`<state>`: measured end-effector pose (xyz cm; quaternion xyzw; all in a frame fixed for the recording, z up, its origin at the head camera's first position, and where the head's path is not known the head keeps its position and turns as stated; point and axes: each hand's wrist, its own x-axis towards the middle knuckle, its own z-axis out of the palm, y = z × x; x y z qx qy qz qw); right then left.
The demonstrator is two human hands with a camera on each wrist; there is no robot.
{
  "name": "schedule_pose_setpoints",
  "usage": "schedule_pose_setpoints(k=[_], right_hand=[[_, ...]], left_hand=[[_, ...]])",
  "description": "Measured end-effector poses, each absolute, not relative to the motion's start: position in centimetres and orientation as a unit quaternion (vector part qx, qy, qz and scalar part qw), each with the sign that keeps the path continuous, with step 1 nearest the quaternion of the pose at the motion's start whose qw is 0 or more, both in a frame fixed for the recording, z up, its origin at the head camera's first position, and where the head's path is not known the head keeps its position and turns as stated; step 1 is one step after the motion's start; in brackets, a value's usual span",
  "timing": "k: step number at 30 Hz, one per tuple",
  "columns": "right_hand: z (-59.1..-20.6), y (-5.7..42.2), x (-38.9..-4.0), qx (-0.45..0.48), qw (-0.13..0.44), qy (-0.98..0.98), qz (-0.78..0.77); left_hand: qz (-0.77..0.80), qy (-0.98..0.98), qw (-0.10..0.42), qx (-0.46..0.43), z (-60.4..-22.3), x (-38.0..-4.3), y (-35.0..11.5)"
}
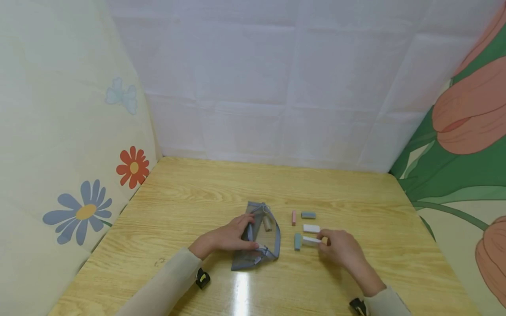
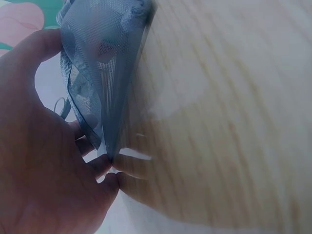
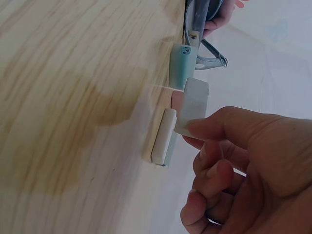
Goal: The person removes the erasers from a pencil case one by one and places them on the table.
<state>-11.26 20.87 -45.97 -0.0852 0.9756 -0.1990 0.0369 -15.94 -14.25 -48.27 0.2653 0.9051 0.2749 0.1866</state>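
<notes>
My left hand (image 1: 237, 235) grips the near-left side of a grey-blue mesh pouch (image 1: 278, 239), its thumb and fingers spread along the opening. A small tan block (image 1: 267, 223) shows within the pouch outline. To the right, my right hand (image 1: 341, 248) pinches a white eraser (image 3: 194, 102) between thumb and fingers, raised off the table in the right wrist view. A second white eraser (image 1: 311, 228) lies just beyond it. Close by lie a teal eraser (image 1: 297, 242) with a small printed face on its end, a pink one (image 1: 294, 218) and a blue one (image 1: 308, 215).
The wood-grain table (image 1: 197, 184) runs back to a white cloth wall (image 1: 253, 87). Flower-printed cloth hangs on the left (image 1: 59, 153) and right (image 1: 466, 193) sides.
</notes>
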Motion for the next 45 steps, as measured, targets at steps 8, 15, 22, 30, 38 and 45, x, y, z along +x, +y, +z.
schedule_pose_setpoints(k=[8,15,22,30,38,45], right_hand=[[-46.03,21.24,-11.21,-0.085,0.045,0.974,-0.207],[-46.31,21.34,-11.33,-0.084,0.044,0.974,-0.206],[-46.34,21.36,-11.31,-0.078,0.050,0.974,-0.207],[-46.57,21.46,-11.51,-0.079,0.054,0.973,-0.208],[-46.77,21.55,-11.65,-0.080,0.053,0.972,-0.212],[-46.79,21.53,-11.65,-0.080,0.059,0.972,-0.215]], left_hand=[[0.277,0.903,0.185,0.270,-48.55,-15.97,-14.28],[0.274,0.905,0.191,0.264,-48.81,-16.15,-14.36],[0.279,0.903,0.192,0.265,-48.37,-15.91,-14.23],[0.282,0.902,0.193,0.266,-48.19,-15.82,-14.28],[0.282,0.903,0.191,0.262,-48.17,-15.80,-14.29],[0.278,0.903,0.189,0.266,-48.15,-15.87,-14.23]])
